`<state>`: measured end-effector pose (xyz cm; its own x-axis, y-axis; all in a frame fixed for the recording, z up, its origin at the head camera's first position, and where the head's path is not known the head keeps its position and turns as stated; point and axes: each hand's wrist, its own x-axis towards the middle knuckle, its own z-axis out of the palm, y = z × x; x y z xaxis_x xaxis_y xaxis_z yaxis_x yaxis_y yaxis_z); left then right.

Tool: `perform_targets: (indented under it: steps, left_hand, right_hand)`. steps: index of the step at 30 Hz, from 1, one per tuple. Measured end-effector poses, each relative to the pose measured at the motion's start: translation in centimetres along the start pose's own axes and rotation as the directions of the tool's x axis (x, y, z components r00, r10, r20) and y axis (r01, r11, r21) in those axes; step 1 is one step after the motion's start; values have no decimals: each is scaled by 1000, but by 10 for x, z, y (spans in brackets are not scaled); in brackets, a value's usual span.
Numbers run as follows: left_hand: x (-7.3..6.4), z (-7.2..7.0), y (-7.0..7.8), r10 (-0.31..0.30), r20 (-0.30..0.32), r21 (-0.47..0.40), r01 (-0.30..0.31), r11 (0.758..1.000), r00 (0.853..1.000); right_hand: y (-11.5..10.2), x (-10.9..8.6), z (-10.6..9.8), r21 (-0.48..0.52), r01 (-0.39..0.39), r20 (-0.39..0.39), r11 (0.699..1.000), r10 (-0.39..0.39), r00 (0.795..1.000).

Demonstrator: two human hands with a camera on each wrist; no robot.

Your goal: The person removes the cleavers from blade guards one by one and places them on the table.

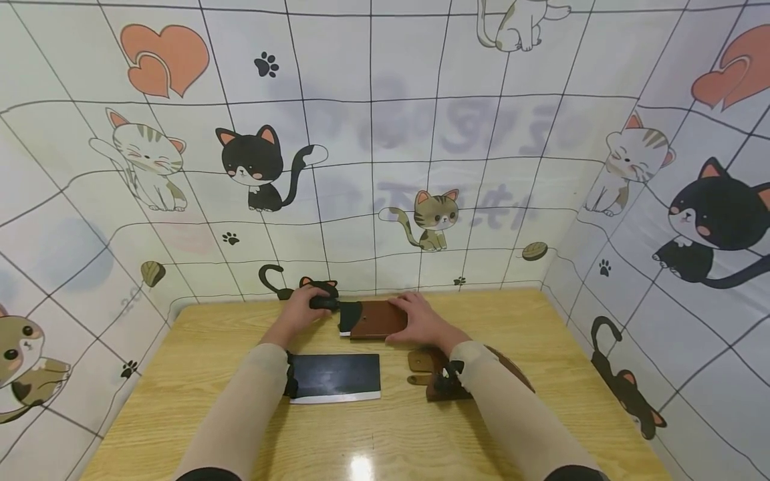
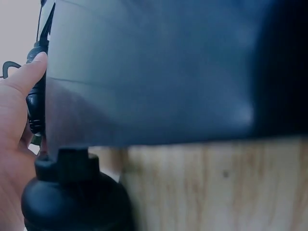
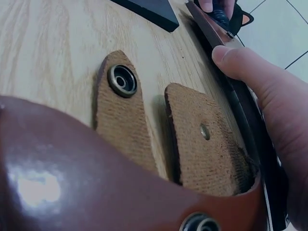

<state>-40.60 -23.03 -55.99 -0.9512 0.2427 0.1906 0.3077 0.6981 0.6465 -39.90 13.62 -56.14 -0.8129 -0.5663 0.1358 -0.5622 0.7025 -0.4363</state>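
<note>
Near the back of the table, my left hand (image 1: 301, 310) grips the black handle (image 1: 323, 303) of a cleaver (image 1: 349, 314). A brown leather sheath (image 1: 379, 319) covers most of its blade; the part by the handle shows. My right hand (image 1: 421, 321) holds the sheath's right end, with the thumb (image 3: 240, 62) along its near side. A second cleaver (image 1: 337, 374) with a dark blade lies in front, its handle mostly hidden by my left arm. Under my right forearm sits another brown sheath (image 1: 445, 391). In the right wrist view, its strap (image 3: 120, 106) with a metal snap is unfastened.
A light wooden table (image 1: 373, 441) carries everything. Behind and on both sides of it hangs a white sheet (image 1: 337, 80) with grid lines and cartoon cats.
</note>
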Motion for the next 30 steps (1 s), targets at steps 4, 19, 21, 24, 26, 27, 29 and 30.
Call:
perform_targets:
  steps: [4, 19, 21, 24, 26, 27, 29, 30]
  left_hand:
    - [-2, -1, -2, 20, -8, -3, -20, 1000, 1000]
    - [-13, -16, 7, 91, 5, 36, -91, 995, 996]
    - [-14, -19, 9, 89, 7, 37, -89, 995, 996]
    - [-16, -22, 12, 101, 10, 31, -102, 994, 995]
    - [-17, -24, 14, 117, 7, 26, -117, 993, 993]
    - [-18, -25, 16, 121, 7, 20, -121, 992, 993]
    - [-20, -28, 20, 125, 8, 11, -125, 992, 992]
    - [-21, -29, 23, 123, 9, 8, -123, 992, 992]
  right_hand:
    - [-1, -1, -1, 8, 18, -5, 1000, -18, 1000]
    - [-13, -12, -18, 30, 75, -33, 997, -74, 997]
    - [-15, -14, -22, 27, 82, -43, 996, -80, 996]
    - [-17, -17, -27, 27, 78, -50, 997, -76, 996]
    - [-18, -19, -30, 32, 76, -49, 997, -74, 996]
    - [-18, -21, -31, 29, 74, -50, 997, -73, 996]
    - [-18, -23, -34, 28, 79, -57, 997, -77, 995]
    - [-19, -24, -36, 28, 84, -60, 996, -82, 995]
